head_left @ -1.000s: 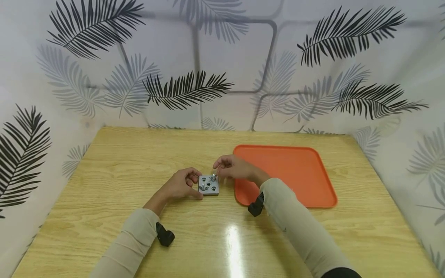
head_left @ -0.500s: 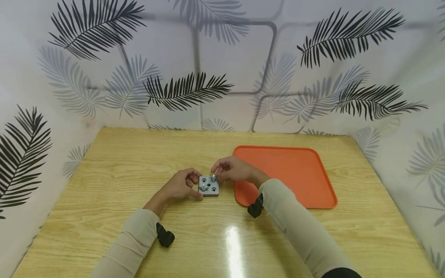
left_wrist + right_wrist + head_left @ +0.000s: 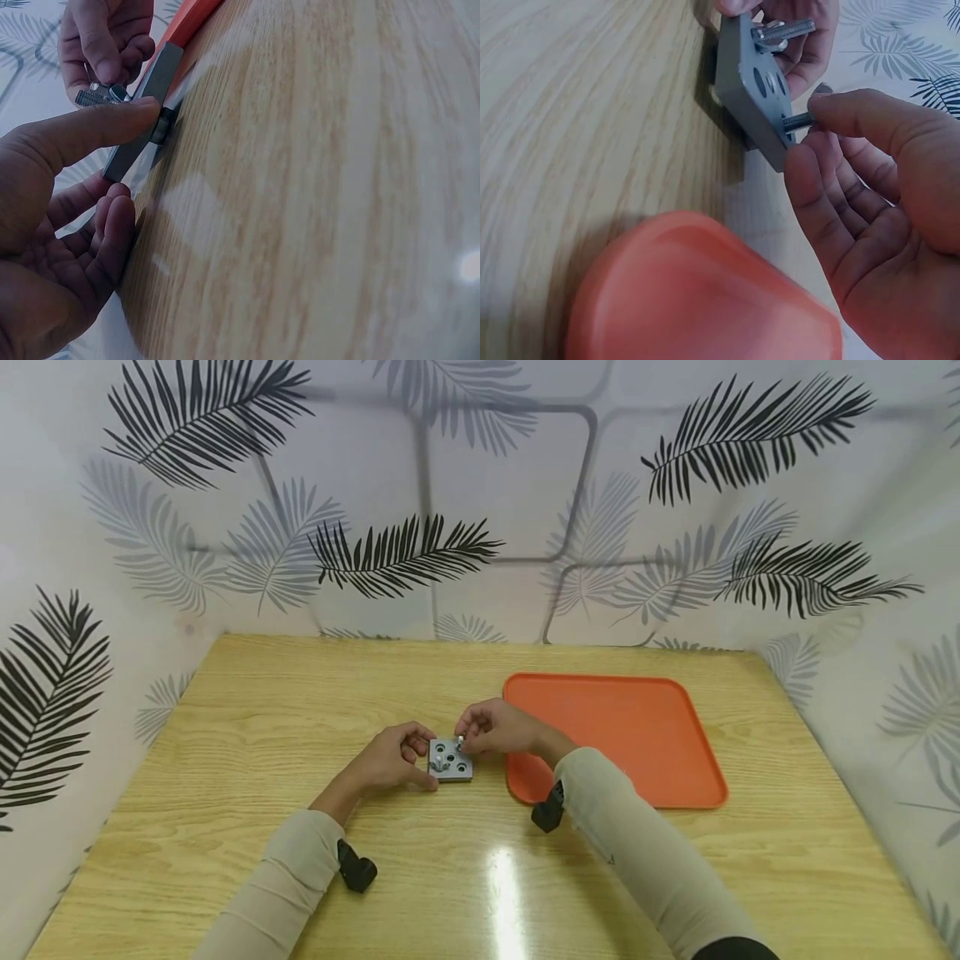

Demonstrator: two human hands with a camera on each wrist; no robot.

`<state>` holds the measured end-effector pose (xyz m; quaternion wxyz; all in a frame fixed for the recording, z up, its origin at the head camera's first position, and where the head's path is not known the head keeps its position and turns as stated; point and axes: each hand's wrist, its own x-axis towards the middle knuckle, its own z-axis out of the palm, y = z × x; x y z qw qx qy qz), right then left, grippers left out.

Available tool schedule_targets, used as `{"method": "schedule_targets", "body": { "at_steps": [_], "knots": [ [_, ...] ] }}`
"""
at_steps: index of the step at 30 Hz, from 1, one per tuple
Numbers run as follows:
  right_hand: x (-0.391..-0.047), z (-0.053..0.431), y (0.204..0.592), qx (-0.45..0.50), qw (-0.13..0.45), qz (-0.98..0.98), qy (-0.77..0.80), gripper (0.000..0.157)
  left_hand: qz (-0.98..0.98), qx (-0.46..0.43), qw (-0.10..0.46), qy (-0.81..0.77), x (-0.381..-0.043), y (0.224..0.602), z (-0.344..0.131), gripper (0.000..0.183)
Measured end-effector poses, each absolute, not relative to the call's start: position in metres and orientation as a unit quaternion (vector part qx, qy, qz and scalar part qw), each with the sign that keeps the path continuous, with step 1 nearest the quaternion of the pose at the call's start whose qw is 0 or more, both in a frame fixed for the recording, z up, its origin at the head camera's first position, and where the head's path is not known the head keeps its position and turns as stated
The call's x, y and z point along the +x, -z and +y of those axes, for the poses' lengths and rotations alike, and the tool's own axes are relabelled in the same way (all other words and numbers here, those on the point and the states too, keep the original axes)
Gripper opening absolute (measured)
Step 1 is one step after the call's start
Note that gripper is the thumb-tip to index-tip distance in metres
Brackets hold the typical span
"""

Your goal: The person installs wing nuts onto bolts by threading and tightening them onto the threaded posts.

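Observation:
A small square grey metal plate (image 3: 451, 759) with several round holes lies mid-table, two upright bolts through opposite corners. My left hand (image 3: 388, 760) grips its left side, thumb on the near edge and fingers at the far one. Beside that thumb, the near-left bolt (image 3: 791, 30) carries a wing nut (image 3: 769, 41). At the far-right corner my right hand (image 3: 498, 727) pinches a wing nut (image 3: 823, 88) on the other bolt (image 3: 799, 121), mostly hidden by thumb and fingertips. Below the plate, a bolt head (image 3: 162, 126) shows in the left wrist view.
An orange tray (image 3: 637, 735) lies to the right, its left end under my right wrist. The wooden table (image 3: 300, 685) backs onto a leaf-patterned curtain (image 3: 480, 485). A black wrist camera (image 3: 549, 808) sits on my right cuff, another camera (image 3: 356, 868) on the left.
My right fingers have gone from loosely around the far-right wing nut to a closer pinch on it, the forearm shifting slightly left. The left hand and plate have stayed put.

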<state>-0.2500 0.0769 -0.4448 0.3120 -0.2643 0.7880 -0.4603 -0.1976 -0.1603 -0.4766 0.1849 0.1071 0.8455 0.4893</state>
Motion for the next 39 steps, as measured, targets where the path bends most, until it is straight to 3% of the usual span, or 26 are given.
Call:
{"method": "schedule_targets", "body": {
  "at_steps": [9, 19, 39],
  "knots": [
    [-0.2525, 0.0838, 0.4441, -0.244, 0.301, 0.799, 0.460, 0.015, 0.845, 0.108, 0.183, -0.491, -0.1961, 0.4734, -0.1595, 0.063],
    [-0.2535, 0.0819, 0.4413, -0.291, 0.282, 0.797, 0.448, 0.028, 0.847, 0.109, 0.183, -0.487, -0.1952, 0.4722, -0.1596, 0.062],
    [-0.2475, 0.0779, 0.4454, -0.262, 0.276, 0.812, 0.443, 0.015, 0.848, 0.105, 0.184, -0.485, -0.1951, 0.4740, -0.1605, 0.062]
  ]
}}
